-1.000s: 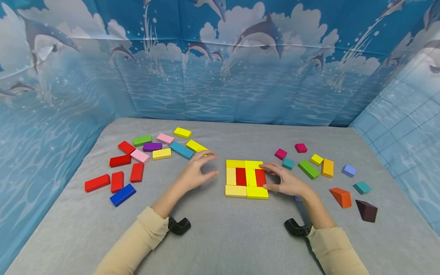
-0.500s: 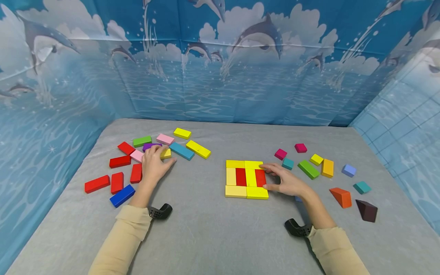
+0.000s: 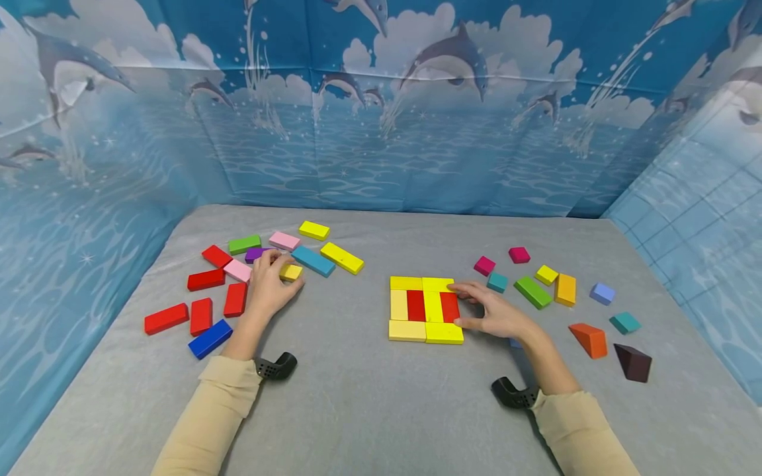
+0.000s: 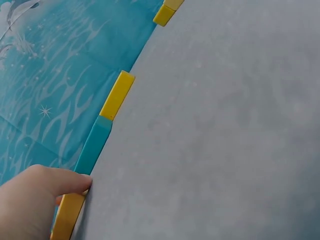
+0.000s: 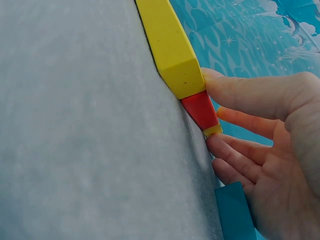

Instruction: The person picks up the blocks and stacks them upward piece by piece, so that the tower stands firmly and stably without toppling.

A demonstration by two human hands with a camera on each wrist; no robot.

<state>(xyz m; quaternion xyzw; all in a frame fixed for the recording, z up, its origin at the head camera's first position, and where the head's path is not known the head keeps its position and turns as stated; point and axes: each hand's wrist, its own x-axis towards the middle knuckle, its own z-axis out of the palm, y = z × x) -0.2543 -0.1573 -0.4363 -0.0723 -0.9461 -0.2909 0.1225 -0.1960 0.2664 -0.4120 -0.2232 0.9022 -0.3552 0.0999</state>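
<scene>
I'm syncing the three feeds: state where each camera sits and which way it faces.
Head: above, facing forward and down at the grey table; both hands and sleeves show.
Left wrist: low at the table surface, facing along it; left hand on a yellow block.
Right wrist: low, facing the block square; right hand against it.
Shared: head also shows the square.

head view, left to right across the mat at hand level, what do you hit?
Long red block → blue block → left hand on a yellow block → yellow-and-red block square → right hand → orange wedge → dark brown wedge.
</scene>
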